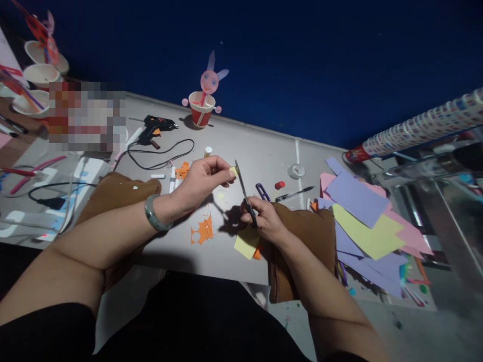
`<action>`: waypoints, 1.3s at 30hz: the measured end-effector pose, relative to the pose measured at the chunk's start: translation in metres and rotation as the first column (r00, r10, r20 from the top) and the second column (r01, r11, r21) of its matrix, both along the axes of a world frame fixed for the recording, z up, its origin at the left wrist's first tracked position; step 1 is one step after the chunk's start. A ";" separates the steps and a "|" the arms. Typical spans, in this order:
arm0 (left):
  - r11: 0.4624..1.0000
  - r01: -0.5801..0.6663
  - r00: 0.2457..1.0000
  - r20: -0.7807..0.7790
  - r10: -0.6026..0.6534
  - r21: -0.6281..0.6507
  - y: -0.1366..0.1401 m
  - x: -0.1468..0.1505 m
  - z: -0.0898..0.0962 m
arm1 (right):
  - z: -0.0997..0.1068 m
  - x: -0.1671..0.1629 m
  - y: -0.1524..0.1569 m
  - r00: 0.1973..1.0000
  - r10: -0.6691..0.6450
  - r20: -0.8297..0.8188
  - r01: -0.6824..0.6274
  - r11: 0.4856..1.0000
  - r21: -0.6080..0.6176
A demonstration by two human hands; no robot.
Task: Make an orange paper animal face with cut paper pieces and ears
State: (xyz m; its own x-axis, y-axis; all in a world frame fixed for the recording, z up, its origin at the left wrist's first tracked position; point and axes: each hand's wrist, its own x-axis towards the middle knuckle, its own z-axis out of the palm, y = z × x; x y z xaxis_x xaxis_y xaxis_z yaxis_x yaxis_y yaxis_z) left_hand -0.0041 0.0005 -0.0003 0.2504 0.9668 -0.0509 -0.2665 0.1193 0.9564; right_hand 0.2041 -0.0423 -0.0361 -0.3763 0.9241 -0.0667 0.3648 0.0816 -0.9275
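Pinched between the thumb and fingers of my left hand [206, 180] is a small piece of yellow paper [234, 171]. My right hand [264, 217] grips a pair of scissors [244, 193] by its dark handles, the blades pointing up and away beside the yellow piece. Whether the blades touch the paper I cannot tell. Below the hands lie an orange paper scrap [203, 231] with a round hole cut in it and a larger yellow sheet [247, 244], partly under my right hand. A pale yellow bit [221, 196] rests on the table between my hands.
A paper-cup rabbit [202, 108] stands at the back, with a glue gun [158, 125] and its looping cord to its left. Coloured paper sheets [370, 231] pile up at right. A clear tape roll [296, 171] and a purple-handled tool [263, 192] lie beyond my right hand.
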 end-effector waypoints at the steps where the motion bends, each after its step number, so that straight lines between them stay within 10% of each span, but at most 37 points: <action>1: 1.000 -0.001 1.000 0.000 0.001 0.002 0.000 0.000 0.000 | 0.000 0.000 0.000 1.000 -0.003 0.003 0.003 1.000 0.001; 39: 1.000 -0.020 0.999 -0.027 0.020 0.017 0.001 -0.003 0.005 | -0.002 0.001 -0.002 1.000 -0.028 0.011 0.029 0.999 -0.046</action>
